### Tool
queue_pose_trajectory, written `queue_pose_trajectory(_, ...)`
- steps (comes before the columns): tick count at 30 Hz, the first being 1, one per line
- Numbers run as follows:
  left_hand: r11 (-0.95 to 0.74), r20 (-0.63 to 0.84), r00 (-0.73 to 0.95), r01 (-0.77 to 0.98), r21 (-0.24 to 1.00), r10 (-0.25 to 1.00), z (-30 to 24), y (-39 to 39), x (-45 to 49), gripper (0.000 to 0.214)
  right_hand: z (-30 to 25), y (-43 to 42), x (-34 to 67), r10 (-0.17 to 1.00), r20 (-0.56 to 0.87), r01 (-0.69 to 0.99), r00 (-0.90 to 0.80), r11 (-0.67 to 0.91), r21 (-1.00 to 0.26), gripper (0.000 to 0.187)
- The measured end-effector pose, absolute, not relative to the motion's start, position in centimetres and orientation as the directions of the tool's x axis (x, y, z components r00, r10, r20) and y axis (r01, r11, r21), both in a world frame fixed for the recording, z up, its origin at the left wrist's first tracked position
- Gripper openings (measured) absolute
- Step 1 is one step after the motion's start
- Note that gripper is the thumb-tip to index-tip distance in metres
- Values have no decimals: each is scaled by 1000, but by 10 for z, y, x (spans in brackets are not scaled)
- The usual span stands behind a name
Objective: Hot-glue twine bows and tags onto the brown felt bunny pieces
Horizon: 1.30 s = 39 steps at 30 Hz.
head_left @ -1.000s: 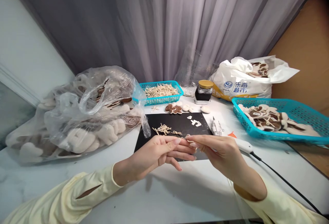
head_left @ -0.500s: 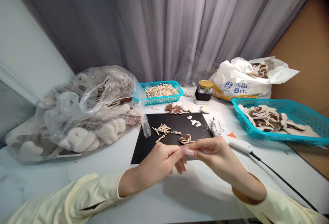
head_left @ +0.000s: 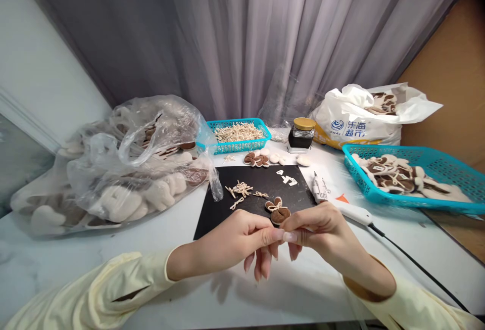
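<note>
My left hand [head_left: 250,239] and my right hand [head_left: 316,229] meet above the front edge of a black mat [head_left: 215,214]. Thumbs and forefingers of both are pinched tip to tip; whatever lies between them is too small or hidden to name. Just beyond the fingertips, a brown rabbit-head felt piece [head_left: 279,214] with a cream bow rests on the mat, partly covered by the right hand. Several loose cream string bows [head_left: 241,188] lie left of it. Small white labels [head_left: 288,180] are farther back on the mat.
A white glue gun [head_left: 350,211] with a black cord lies right of the mat. Blue baskets hold cream bows [head_left: 238,134] and felt pieces [head_left: 397,174]. Bags of felt pieces stand left [head_left: 125,188] and back right [head_left: 356,118]. A gold-lidded jar [head_left: 302,135] is behind.
Both hands have shifted slightly toward me and to the right, still pinched together. More of the brown rabbit-head piece now shows beyond them.
</note>
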<state>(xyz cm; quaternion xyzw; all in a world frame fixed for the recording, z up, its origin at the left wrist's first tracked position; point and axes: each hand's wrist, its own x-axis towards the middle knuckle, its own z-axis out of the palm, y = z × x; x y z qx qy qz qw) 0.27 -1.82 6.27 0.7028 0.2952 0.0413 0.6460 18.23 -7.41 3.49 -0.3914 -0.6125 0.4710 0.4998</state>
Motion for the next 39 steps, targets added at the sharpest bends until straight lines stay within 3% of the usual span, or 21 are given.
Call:
queue_pose_trajectory(4,172,-388,835,348,922,391,63,-12,1,31,38,-73,190,959,230,-94,-166,217,-972,15)
queue_pose_trajectory(7,306,-418,830,316,898,370,64,-8,0,28,39,-72,191,930,344,40,-128,351,-936,20)
queue_pose_trajectory(10,454,-440,837,270,849,324,64,-6,-1,24,35,-71,189,795,583,273,-167,606,-747,24)
queue_pose_trajectory(13,565,-428,862,217,796,272,64,-6,-1,23,29,-72,187,642,710,402,-290,755,-518,33)
queue_pose_trajectory(18,657,-434,876,203,726,209,62,-6,-1,25,27,-76,188,503,761,555,-410,800,-229,38)
queue_pose_trajectory(21,685,-443,872,193,702,209,61,-6,-1,27,28,-78,189,494,752,628,-436,766,-139,38)
queue_pose_trajectory(30,705,-419,893,190,683,165,63,-7,-3,26,29,-79,187,509,710,644,-487,758,-102,39)
queue_pose_trajectory(39,721,-418,894,180,669,164,66,-8,-2,25,26,-79,186,555,720,590,-417,768,-250,37)
